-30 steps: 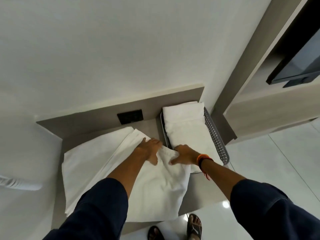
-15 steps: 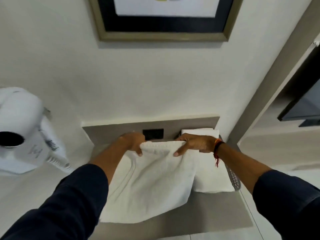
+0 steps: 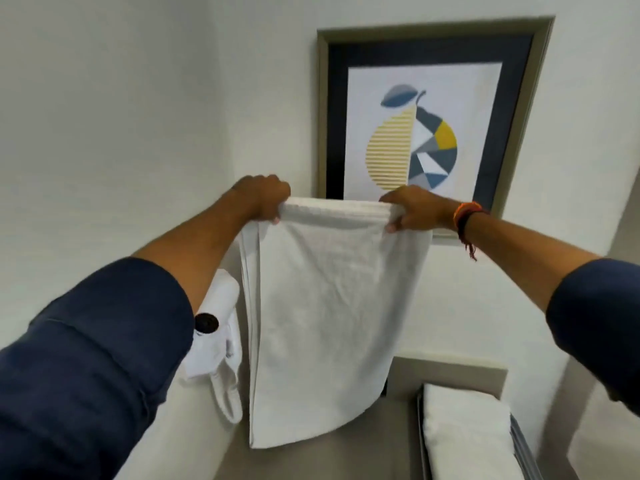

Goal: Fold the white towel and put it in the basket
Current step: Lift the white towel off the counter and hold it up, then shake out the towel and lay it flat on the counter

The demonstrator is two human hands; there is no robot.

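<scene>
The white cotton towel hangs in the air, folded lengthwise, its lower end dangling above the grey-brown counter. The left hand is closed tight on the top corner at 10 o'clock, and the right hand, with red thread bracelets at the wrist, is clenched on the corner at 2 o'clock. The grey mesh basket sits at 5 o'clock, holding a folded white towel. A framed pear print hangs at 12 o'clock.

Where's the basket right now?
The basket sits at the lower right of the head view on the counter, already holding a folded towel, below and right of the hanging towel.
</scene>
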